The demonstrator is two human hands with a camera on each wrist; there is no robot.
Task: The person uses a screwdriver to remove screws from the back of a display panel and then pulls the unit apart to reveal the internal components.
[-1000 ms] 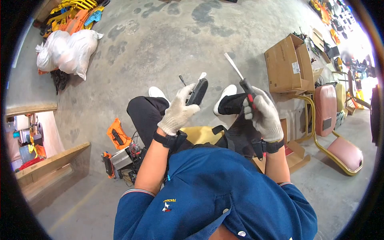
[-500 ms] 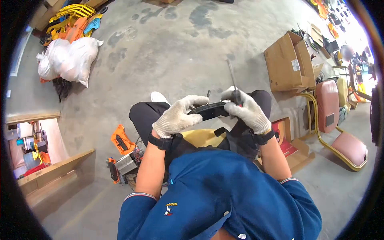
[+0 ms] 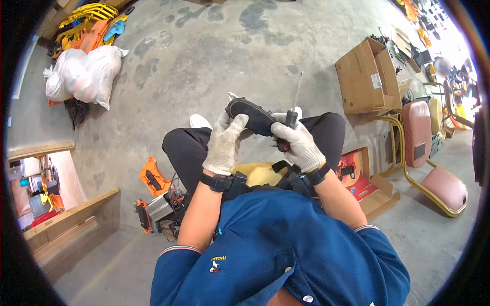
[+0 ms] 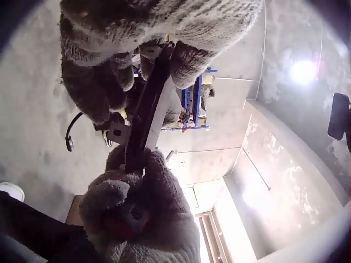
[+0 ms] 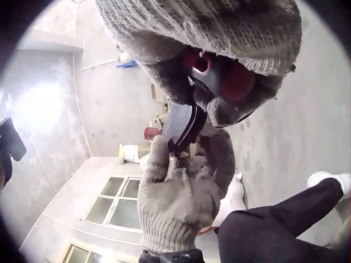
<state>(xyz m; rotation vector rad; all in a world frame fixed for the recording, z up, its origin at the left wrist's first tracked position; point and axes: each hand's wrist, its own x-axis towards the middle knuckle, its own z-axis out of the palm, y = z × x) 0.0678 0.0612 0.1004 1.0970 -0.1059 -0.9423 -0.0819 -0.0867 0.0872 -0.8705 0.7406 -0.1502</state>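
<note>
My gloved left hand [image 3: 223, 145] grips one end of a long, black casing with rounded ends [image 3: 251, 115], thumb on its upper face. A small light tab [image 3: 232, 95] sticks out past that end. In the left wrist view the casing [image 4: 147, 112] appears edge-on between both gloves, and a short black lead [image 4: 69, 131] hangs beside it. My gloved right hand [image 3: 301, 145] holds a screwdriver [image 3: 291, 119] with a black and red handle, its shaft pointing away from me. Fingers of that same hand also pinch the casing's other end. The right wrist view shows the red handle end [image 5: 236, 85] within the glove.
Below my left arm lie an orange part [image 3: 153, 176] and a metal-cased unit with wires [image 3: 159, 208]. An opened red-lined carton [image 3: 360, 176] lies by my right knee, near a cardboard box [image 3: 360, 81] and a pink chair [image 3: 416, 135]. White bags [image 3: 87, 76] sit far left.
The right hand, with the screwdriver, has come in from the right to the casing's other end. The casing has turned from upright, through edge-on, to slanting with its broad face showing.
</note>
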